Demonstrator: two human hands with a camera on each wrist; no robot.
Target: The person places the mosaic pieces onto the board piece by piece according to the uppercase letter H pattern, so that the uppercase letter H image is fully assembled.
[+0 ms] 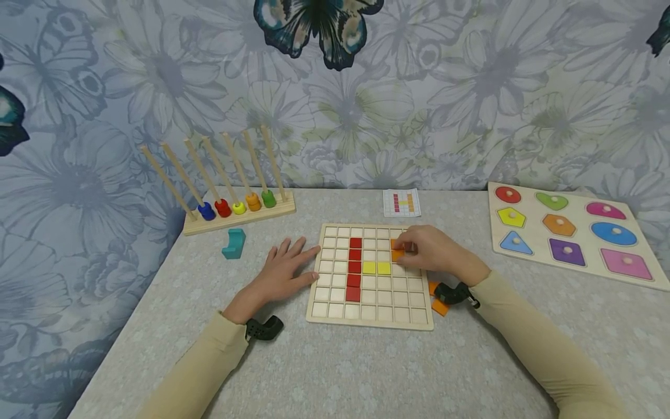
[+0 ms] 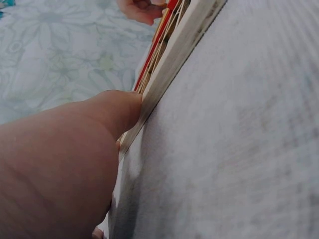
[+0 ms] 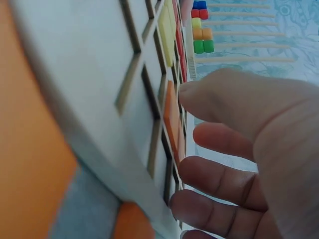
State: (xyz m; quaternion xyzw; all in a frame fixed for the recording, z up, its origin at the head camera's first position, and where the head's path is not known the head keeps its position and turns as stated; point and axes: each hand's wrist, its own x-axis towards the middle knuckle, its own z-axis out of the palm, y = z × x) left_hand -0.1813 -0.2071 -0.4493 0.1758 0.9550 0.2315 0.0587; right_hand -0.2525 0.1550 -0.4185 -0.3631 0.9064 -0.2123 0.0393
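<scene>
A wooden grid board (image 1: 369, 323) lies flat in front of me, with a column of red square tiles (image 1: 353, 267) and two yellow tiles (image 1: 377, 267) beside it. My right hand (image 1: 431, 250) is over the board's upper right, its thumb and fingers curled about an orange square tile (image 1: 397, 255). In the right wrist view, orange tile (image 3: 172, 112) shows near the thumb; the exact contact is partly hidden. Spread out, my left hand (image 1: 282, 272) touches the board's left edge with its fingers and thumb. In the left wrist view, the thumb (image 2: 119, 112) rests against that edge.
Loose orange tiles (image 1: 440, 307) lie right of the board, partly under the right wrist. Behind it is a pattern card (image 1: 402, 213). A peg stand (image 1: 209, 226) with coloured rings and a teal block (image 1: 234, 243) are at left; a knobbed shape puzzle (image 1: 531, 259) is at right.
</scene>
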